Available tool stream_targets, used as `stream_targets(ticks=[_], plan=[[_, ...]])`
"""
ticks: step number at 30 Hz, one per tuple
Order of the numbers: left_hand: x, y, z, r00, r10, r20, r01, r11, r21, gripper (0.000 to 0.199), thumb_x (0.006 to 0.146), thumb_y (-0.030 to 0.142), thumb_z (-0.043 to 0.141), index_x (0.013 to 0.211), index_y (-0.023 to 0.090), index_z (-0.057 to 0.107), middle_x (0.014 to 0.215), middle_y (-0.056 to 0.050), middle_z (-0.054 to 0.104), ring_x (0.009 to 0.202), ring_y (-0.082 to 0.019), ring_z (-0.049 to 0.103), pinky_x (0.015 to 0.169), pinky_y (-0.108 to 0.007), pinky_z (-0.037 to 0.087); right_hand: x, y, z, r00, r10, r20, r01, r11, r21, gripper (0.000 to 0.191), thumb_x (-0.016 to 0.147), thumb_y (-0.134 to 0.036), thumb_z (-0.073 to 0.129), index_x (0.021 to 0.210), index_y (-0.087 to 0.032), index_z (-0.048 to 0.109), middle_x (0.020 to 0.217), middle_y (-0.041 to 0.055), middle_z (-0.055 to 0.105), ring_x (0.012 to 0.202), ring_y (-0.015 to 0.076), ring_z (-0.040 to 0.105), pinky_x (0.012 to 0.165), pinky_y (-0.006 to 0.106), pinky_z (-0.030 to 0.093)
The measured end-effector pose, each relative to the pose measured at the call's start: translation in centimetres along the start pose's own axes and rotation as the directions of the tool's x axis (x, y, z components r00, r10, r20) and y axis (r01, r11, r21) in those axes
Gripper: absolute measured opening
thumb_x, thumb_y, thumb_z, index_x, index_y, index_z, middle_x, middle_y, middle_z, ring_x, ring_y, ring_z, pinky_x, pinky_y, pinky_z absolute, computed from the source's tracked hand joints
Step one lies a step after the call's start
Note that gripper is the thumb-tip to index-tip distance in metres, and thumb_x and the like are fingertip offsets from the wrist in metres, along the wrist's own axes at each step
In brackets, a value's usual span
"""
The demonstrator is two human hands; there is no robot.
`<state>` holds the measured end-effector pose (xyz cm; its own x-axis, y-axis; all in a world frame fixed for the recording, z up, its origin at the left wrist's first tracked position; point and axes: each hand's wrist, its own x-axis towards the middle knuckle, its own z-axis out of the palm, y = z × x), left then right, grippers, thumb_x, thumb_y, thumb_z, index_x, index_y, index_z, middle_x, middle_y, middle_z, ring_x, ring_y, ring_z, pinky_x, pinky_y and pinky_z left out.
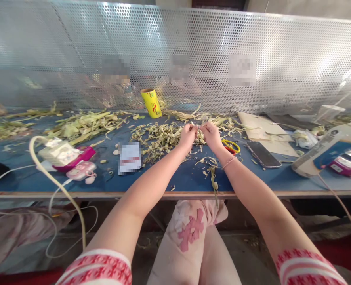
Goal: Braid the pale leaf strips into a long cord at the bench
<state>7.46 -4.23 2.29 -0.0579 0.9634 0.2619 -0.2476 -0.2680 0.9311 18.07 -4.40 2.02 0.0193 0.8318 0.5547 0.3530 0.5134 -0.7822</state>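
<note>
My left hand [188, 135] and my right hand [210, 133] meet above the blue tabletop, their fingertips pinched close together. A small pale plant strip shows at the fingertips; most of it is hidden by the fingers. Beneath and to the left of the hands spreads a heap of curled, dry yellow-green plant strips [160, 138]. More loose strips [212, 172] lie under my right wrist, one hanging over the table's front edge. Just right of that wrist are yellow-and-red looped handles [234, 146], partly hidden by the arm.
A yellow cardboard tube [152, 103] stands tilted by the perforated metal panel [193, 35]. Longer leaves [86, 124] lie at left, near a plug adapter [61, 152] with cables. A blurred packet [130, 158], a phone [263, 154] and a large bottle [327, 148] flank my arms.
</note>
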Motion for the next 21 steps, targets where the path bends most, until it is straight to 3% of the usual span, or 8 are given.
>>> stream_targets(ticks=[6, 10, 17, 21], plan=[[0.2, 0.3, -0.3, 1.0, 0.001, -0.002, -0.001, 1.0, -0.002, 0.028, 0.086, 0.015, 0.05, 0.062, 0.018, 0.036, 0.046, 0.009, 0.032, 0.04, -0.004, 0.029, 0.045, -0.02, 0.024, -0.1, 0.1, 0.2, 0.999, 0.002, 0.047, -0.005, 0.998, 0.057, 0.028, 0.081, -0.049, 0.051, 0.071, -0.023, 0.046, 0.049, -0.0062, 0.036, 0.045, 0.0095, 0.036, 0.047, 0.025, 0.029], [0.1, 0.6, -0.5, 0.996, -0.011, 0.092, 0.013, 1.0, -0.018, 0.028, 0.085, 0.017, 0.053, 0.062, 0.017, 0.038, 0.047, 0.008, 0.034, 0.04, -0.003, 0.029, 0.045, -0.02, 0.022, -0.1, 0.1, -0.1, 0.998, 0.042, 0.056, -0.048, 0.994, 0.098, 0.025, 0.08, -0.046, 0.051, 0.072, -0.023, 0.045, 0.046, -0.0076, 0.036, 0.041, 0.0095, 0.036, 0.046, 0.025, 0.03], [-0.8, 1.1, 0.0, 0.97, -0.102, 0.221, 0.138, 0.978, -0.155, 0.018, 0.083, 0.011, 0.053, 0.065, 0.014, 0.048, 0.053, 0.005, 0.043, 0.049, -0.004, 0.04, 0.052, -0.019, 0.033, -0.1, 0.7, -0.7, 0.996, -0.031, -0.081, 0.029, 0.999, -0.022, 0.018, 0.083, -0.037, 0.048, 0.073, -0.022, 0.044, 0.052, -0.0058, 0.04, 0.049, 0.0102, 0.037, 0.05, 0.025, 0.03], [-0.8, 0.7, -0.1, 0.967, -0.086, 0.239, 0.121, 0.983, -0.136, 0.015, 0.077, 0.01, 0.058, 0.066, 0.014, 0.05, 0.052, 0.006, 0.043, 0.049, -0.004, 0.04, 0.053, -0.018, 0.034, -0.2, 0.6, -0.9, 0.995, -0.053, -0.084, 0.05, 0.998, -0.03, 0.016, 0.083, -0.035, 0.048, 0.075, -0.022, 0.045, 0.053, -0.006, 0.04, 0.051, 0.0099, 0.036, 0.052, 0.024, 0.029]])
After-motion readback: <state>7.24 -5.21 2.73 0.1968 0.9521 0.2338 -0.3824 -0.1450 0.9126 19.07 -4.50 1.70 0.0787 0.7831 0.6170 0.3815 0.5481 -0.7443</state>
